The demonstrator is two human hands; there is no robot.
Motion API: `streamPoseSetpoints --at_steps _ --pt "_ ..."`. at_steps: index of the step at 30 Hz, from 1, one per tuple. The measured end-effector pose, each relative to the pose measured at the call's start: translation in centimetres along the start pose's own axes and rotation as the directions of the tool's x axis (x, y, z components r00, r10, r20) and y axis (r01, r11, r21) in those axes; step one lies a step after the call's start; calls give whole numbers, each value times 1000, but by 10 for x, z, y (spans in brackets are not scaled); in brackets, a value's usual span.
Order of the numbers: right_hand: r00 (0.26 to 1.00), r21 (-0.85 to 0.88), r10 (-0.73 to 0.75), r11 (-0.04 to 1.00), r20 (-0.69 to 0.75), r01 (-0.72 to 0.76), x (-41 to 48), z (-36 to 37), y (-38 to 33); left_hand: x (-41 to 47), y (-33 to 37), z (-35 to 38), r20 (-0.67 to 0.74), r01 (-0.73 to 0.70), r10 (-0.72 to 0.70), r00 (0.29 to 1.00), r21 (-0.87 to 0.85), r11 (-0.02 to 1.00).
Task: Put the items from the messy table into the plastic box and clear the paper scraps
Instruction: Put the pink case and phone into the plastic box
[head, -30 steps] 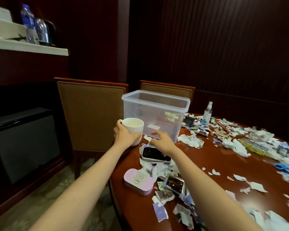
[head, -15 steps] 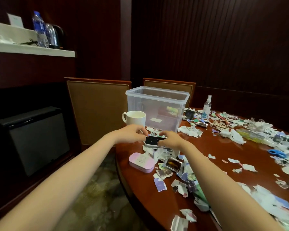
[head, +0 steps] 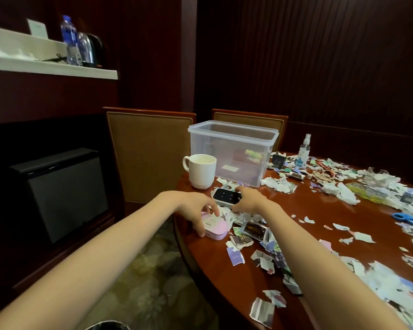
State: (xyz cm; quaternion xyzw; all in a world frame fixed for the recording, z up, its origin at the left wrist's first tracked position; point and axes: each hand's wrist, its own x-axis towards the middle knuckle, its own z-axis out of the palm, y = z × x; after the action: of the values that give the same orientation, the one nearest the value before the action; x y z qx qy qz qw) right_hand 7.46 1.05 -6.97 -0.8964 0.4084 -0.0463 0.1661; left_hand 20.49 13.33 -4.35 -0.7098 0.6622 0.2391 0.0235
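Round wooden table (head: 308, 210), dark red, glossy, strewn with torn paper scraps (head: 279, 184), thickest along the right side and near edge. Item 1: clear plastic box (head: 231, 133), lidless, upright at the far left of the table, a few small things showing through its wall at the bottom. Item 2: white mug (head: 202, 171), upright, just left of the box, handle facing left. Item 3: pink case (head: 216, 226), flat at the near left table edge; the left hand (head: 193, 209) grips it, fingers curled over the top, thumb against the near end. Item 4: black device (head: 225, 197) with a pale rim, lying among scraps between mug and pink case; the right hand (head: 248, 201) holds its right end, fingers curled round it. Item 5: spray bottle (head: 303, 151), upright, right of the box. Item 6: blue scissors (head: 405, 217), flat at the right edge. 2 brown padded chairs (head: 150, 153) stand behind the table. Shelf (head: 57, 70) at upper left carries a water bottle (head: 70, 41) and a kettle (head: 93, 48).
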Motion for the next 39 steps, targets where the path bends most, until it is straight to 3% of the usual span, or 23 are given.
streamPoseSetpoints --at_steps 5,15,23,34,37,39 --pt "999 94 -12 995 -53 17 -1 1 6 2 3 -3 -87 -72 74 993 27 997" --pt "961 234 -121 955 -250 181 -7 -12 19 4 14 -32 -229 -195 151 962 -182 964" --pt "893 431 -28 869 -448 243 -5 -43 36 28 15 -72 -446 -290 150 882 -263 920" --pt "872 653 -9 659 -490 373 49 -105 44 88 19 -163 -640 -469 153 753 -359 807" --pt "895 686 -12 638 -445 350 58 -126 37 97 27 -186 -607 -457 113 787 -450 768" --pt "907 689 -13 646 -421 329 62 -144 32 100 33 -201 -558 -395 94 824 -449 801"
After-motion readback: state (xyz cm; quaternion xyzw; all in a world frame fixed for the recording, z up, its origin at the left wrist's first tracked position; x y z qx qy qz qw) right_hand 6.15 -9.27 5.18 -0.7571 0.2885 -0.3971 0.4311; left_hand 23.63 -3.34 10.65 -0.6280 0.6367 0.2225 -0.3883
